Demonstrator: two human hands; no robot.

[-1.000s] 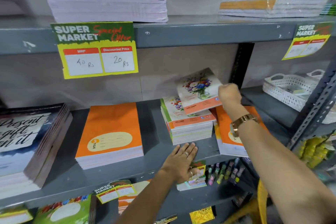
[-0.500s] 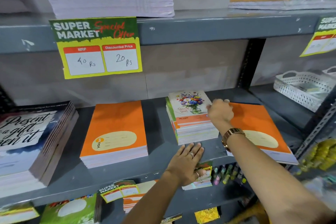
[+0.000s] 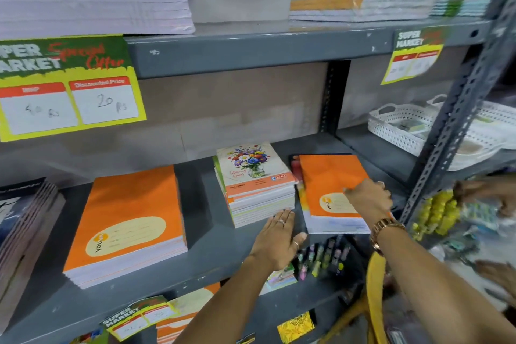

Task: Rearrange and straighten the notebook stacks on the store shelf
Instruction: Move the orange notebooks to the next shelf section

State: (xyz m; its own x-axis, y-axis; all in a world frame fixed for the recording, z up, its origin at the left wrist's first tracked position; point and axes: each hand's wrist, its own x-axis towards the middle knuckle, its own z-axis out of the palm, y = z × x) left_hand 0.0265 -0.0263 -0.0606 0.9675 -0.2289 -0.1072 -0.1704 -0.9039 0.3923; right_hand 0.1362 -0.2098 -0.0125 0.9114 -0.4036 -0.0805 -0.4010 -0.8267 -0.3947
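Head camera looked down at a grey metal shelf [image 3: 167,285] carrying three notebook stacks. A floral-cover stack [image 3: 255,184] sat in the middle, a tall orange stack [image 3: 128,220] well to its left, and a thinner orange stack [image 3: 332,193] just beside it on the right. White perforated baskets [image 3: 402,126] stood further right. The left hand [image 3: 276,240] lay flat and spread on the shelf, fingertips touching the floral stack's front edge. The right hand [image 3: 368,200], fingers curled, rested on the right orange stack; whether it gripped anything was unclear. The orange covers read "YOUVA". A yellow price tag [image 3: 67,86] read "Special Offer", "Discounted Price", "20 rs".
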